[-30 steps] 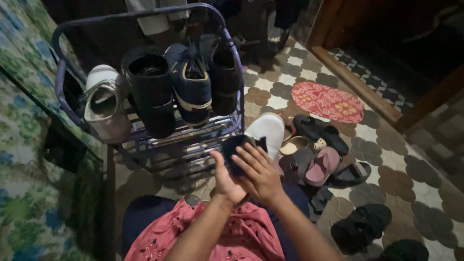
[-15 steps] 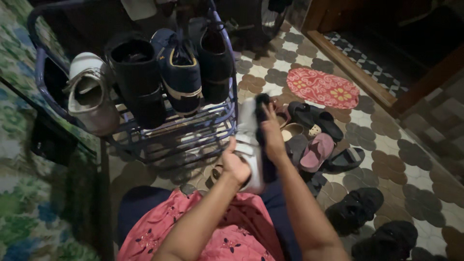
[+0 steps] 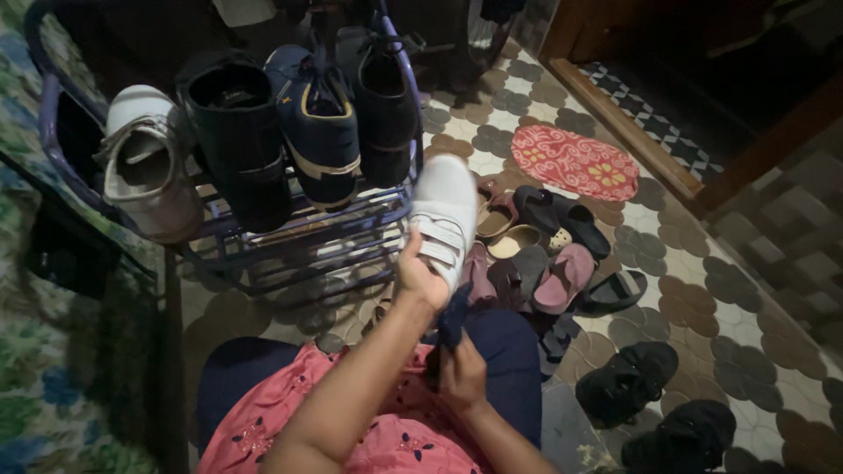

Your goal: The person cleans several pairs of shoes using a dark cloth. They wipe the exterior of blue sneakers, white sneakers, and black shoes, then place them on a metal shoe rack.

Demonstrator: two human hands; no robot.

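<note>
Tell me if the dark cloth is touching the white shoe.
Cannot tell. In the head view the cloth in the right hand hangs just under the shoe; no plain gap.

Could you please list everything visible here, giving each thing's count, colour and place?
white strap shoe: one, white, held up beside the rack
dark cloth: one, dark blue, over the lap
shoe rack: one, blue metal, left of centre
shoes on rack: four, one pale, three dark, top shelf
sandals: a pile, pink, black and tan, on the floor
black shoes: two, lower right floor
mat: one, red patterned, by the doorway
left hand: grips the white shoe
right hand: holds the cloth
</note>
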